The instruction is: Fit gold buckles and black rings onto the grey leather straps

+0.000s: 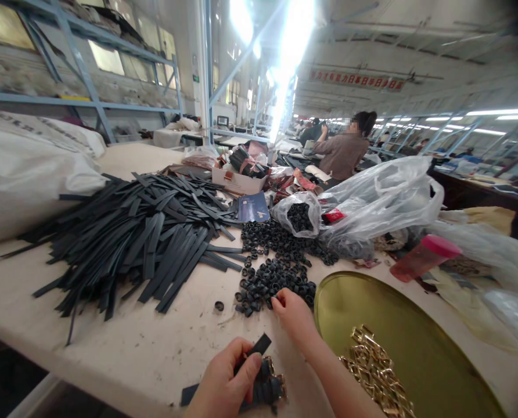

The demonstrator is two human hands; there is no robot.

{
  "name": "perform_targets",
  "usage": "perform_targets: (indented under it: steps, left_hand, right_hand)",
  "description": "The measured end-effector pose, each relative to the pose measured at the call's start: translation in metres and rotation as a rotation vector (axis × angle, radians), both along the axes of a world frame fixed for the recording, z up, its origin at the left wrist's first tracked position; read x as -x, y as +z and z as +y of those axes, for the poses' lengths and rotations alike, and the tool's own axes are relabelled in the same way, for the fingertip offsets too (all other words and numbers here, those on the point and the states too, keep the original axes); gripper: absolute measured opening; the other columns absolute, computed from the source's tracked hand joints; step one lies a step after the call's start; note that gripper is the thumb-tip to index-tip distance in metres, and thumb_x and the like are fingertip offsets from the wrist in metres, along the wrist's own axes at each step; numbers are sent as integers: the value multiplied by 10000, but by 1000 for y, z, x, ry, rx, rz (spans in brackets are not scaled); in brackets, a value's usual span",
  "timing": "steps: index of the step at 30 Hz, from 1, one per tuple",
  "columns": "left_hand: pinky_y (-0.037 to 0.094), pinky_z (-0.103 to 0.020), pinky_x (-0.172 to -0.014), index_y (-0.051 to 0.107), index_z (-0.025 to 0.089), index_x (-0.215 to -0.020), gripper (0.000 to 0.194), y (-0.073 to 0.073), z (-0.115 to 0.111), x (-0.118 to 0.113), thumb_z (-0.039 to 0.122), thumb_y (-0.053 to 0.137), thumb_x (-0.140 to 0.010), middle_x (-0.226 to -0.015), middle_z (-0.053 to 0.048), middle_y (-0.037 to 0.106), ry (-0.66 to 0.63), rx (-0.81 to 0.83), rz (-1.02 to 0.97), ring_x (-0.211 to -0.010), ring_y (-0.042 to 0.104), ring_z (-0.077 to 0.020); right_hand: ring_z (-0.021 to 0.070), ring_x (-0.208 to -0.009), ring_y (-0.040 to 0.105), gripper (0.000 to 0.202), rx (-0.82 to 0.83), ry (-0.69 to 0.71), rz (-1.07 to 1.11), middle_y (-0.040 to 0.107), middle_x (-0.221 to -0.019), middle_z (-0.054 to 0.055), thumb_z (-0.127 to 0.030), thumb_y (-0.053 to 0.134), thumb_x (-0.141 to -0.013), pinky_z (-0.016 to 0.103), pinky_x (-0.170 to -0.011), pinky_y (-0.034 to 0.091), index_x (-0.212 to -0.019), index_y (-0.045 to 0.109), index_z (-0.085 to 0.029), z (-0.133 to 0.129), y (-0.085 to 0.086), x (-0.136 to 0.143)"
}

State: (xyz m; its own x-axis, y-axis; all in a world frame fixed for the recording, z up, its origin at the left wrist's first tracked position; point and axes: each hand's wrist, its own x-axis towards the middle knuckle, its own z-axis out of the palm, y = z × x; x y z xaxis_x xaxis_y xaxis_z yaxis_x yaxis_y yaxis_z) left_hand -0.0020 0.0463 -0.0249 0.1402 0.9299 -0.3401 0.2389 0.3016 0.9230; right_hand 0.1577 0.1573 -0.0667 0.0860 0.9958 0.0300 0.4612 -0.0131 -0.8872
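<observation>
While the left hand (226, 380) curls low at the table edge, clenched around a black strap (254, 350) with a gold buckle (273, 383), the right hand (294, 316) stretches forward, wrist bent, fingertips pinching a ring in the black loop pile (273, 278) beside the gold tray (416, 348).

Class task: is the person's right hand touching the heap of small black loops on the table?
Touching. In the head view, the right hand has its fingertips on the near edge of the black loops.

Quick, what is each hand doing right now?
Left hand: closed on a black strap with buckles.
Right hand: fingertips pinching at the pile of black loops; whether it holds one cannot be told.
</observation>
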Motion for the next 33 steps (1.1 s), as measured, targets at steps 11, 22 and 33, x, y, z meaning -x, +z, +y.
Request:
perform_targets:
  steps: [11, 22, 33]
  left_hand:
    - [171, -163, -298, 454, 192, -696, 321, 8, 1, -19, 513, 466, -698, -336, 104, 396, 70, 26, -215, -259, 253, -49]
    - [265, -180, -401, 454, 188, -627, 214, 7, -40, -25, 364, 443, -748, -378, 95, 377, 138, -178, -16, -362, 354, -75]
    - [292, -197, -442, 481, 180, -675, 187, 26, -61, -22, 314, 405, -781, -445, 87, 361, -1, -209, 86, -404, 355, -87]
  right_hand:
    - [95, -551, 459, 139, 150, 104, 575, 505, -613, -48, -295, 585, -719, 219, -556, 395, -777, 518, -188, -92, 46, 8]
    - [142, -637, 562, 265, 214, 3, 951, 633, -696, 18, -409, 663, -680, 263, -617, 449, -724, 573, -163, -141, 41, 20]
    - [202, -849, 593, 233, 60, 177, 714, 677, -861, 45, -371, 647, -709, 341, -813, 435, -863, 628, -196, -167, 44, 18]
